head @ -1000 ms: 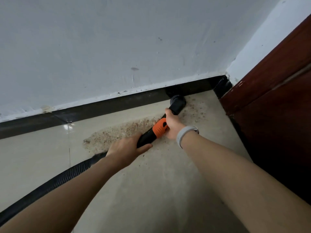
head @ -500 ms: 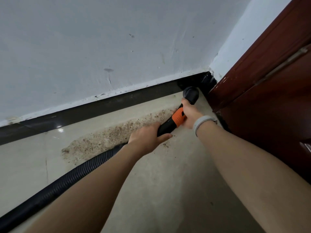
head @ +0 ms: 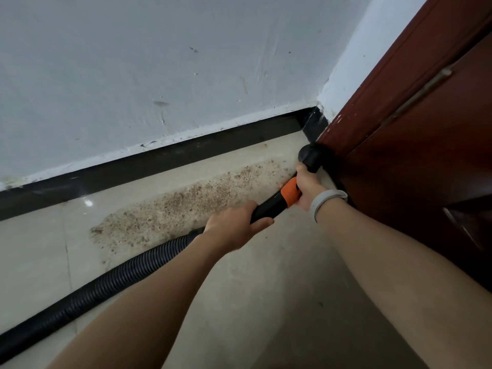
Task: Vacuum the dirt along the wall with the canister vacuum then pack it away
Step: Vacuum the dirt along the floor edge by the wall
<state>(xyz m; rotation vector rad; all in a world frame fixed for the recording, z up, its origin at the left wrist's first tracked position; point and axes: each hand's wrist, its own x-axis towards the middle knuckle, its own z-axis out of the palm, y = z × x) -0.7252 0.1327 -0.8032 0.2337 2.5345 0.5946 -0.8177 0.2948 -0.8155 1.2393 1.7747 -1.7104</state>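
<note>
By the door point(head: 415, 145), both hands still grip the wand, nozzle point(head: 310, 157) now nearer the corner.

Tiled floor point(head: 239, 302) with dirt point(head: 186, 203), hose point(head: 106, 283)

The hose point(head: 111, 283) runs off the left edge; the canister is unseen.
</note>
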